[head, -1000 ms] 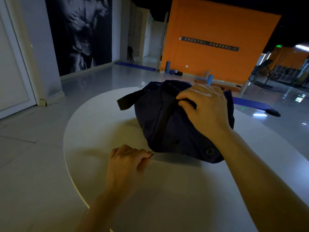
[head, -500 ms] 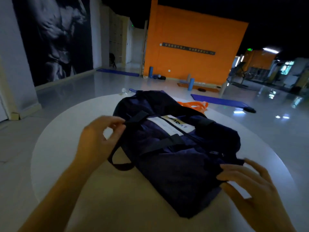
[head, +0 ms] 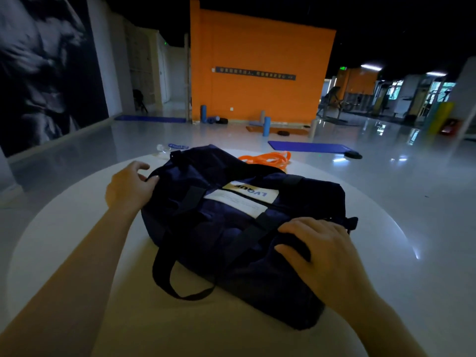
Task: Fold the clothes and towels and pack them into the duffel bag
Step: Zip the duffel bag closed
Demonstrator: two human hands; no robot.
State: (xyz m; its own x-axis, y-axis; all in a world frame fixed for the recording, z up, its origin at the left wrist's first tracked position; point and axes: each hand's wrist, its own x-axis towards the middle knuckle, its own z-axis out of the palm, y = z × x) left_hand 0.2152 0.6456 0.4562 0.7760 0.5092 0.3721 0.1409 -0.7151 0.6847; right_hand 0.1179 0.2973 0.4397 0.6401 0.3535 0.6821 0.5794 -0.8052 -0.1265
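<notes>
Fingers point(head: 296, 228) of both hands on one duffel bag point(head: 231, 228); one table point(head: 77, 240).

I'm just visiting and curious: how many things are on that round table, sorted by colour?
Navy: 1, the duffel bag
Orange: 1, the bundle of bands behind the bag
Clear with a blue label: 1, the bottle lying at the far edge of the table
Total: 3
</notes>
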